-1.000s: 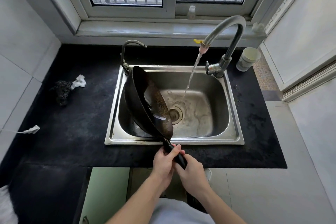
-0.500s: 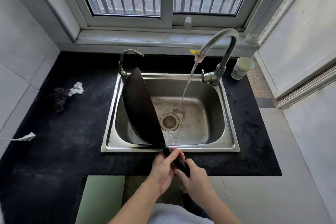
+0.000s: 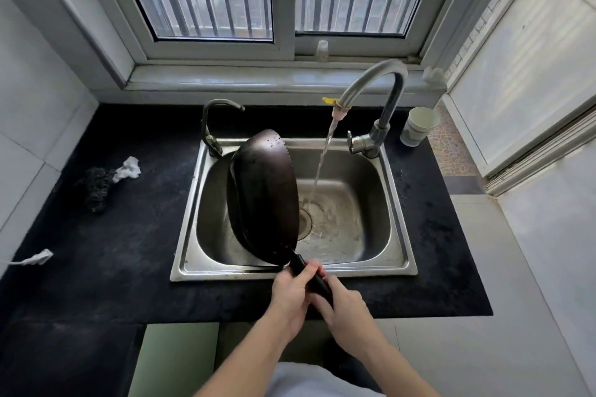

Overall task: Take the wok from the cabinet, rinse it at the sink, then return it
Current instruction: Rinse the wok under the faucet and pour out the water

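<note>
while both hands clench the handle, left hand (image 3: 292,295) ahead of right hand (image 3: 345,308), the wok (image 3: 263,200) stands tilted on edge in the sink (image 3: 400,235), underside up, left of the running stream. no legible writing; cup (image 3: 417,126) print too blurred. handle mostly hidden by fingers. counts: two taps, one cup, one scourer (image 3: 96,185) on the desk (image 3: 113,251).

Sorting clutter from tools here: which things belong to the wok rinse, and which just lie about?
In use: wok, sink, running tap, left hand, right hand.
Lying about: paper cup, scouring pad, crumpled tissue, small tap.
</note>
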Demonstrator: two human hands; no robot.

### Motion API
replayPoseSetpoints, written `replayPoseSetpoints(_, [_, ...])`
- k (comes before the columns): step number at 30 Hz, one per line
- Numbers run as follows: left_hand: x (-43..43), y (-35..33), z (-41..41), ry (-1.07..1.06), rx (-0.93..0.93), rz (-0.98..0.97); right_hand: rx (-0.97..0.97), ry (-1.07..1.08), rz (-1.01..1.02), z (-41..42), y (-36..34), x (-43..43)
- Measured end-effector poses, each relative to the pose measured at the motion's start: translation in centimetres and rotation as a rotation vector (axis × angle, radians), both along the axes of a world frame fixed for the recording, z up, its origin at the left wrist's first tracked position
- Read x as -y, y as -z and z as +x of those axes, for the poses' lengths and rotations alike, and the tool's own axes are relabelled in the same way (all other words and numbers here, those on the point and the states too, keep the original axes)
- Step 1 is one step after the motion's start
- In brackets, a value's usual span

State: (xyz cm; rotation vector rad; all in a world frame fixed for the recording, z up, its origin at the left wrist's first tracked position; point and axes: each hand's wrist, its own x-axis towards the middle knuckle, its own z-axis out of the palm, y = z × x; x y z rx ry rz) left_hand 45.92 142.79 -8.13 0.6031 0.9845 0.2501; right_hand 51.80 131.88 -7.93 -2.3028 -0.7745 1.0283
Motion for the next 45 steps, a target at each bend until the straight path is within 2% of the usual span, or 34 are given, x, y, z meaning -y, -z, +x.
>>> replayPoseSetpoints(6, [0.1,0.3,0.4,-0.038,0.121,-0.028,-0.09,0.057,0.201,1.0,-0.4,0.9])
replayPoseSetpoints(12, [0.8,0.3,2.2,0.011,0.111,0.015,-0.111,0.105,0.199,2.5,0.4,1.9])
replayPoseSetpoints(25, [2.1,0.3,6.0,0.011,0.139,-0.054,-0.068,0.073,0.21,6.7,0.7,3.9])
replayPoseSetpoints(45, [2.2,-1.3,10.0,0.058,0.061,0.1,-0.081,0.034,0.334,10.8,0.8,3.8])
